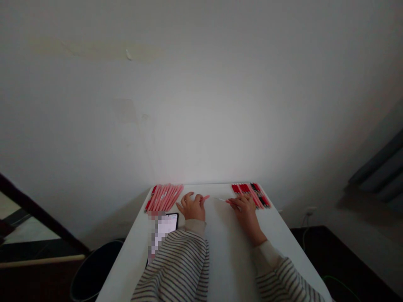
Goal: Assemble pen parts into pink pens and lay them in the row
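Note:
My left hand [192, 207] is over the middle of the white table [220, 251], its thumb and forefinger closed on a short pink tube [206, 197] that looks like a pen part. Across a small gap, my right hand [245, 210] pinches a thin, pale-tipped stick [222, 199], red near the fingers, like a pen refill. The two pieces point toward each other without touching. Left of my left hand lies a pile of pink pens [165, 197] with red parts under it. Beyond my right hand are rows of red and black pen pieces [242, 188], partly covered by that hand.
A phone [171, 222] with a lit, partly blurred screen lies by my left forearm. The table's far edge stands against a grey wall [201, 105]. A dark bin [97, 268] is on the floor at left, and a wall socket [311, 209] with a cable is at right.

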The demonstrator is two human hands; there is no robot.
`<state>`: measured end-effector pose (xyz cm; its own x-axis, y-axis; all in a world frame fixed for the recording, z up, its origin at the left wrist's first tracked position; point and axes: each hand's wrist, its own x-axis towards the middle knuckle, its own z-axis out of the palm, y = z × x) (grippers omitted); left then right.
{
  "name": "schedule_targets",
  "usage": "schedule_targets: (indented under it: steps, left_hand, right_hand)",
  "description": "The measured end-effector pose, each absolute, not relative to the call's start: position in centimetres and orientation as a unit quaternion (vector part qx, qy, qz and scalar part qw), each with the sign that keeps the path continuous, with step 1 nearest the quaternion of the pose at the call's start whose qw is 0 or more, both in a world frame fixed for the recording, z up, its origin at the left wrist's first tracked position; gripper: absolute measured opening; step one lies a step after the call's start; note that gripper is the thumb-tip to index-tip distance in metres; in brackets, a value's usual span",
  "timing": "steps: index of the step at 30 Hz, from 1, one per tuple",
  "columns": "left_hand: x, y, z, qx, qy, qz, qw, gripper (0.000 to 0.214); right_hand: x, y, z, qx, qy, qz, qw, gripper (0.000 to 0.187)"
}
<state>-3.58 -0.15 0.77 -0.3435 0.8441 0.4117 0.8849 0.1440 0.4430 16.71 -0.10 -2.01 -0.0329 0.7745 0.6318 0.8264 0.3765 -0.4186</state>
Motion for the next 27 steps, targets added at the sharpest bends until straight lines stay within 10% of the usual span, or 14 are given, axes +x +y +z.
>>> schedule_targets:
  steps: [27]
  left_hand:
    - [-3.36,-0.14,0.73,-0.595,-0.712,-0.373,0.036,0.016]
  right_hand:
    - [16.36,-0.37,-1.58,-0.534,-0.724,-0.031,0.435,0.022]
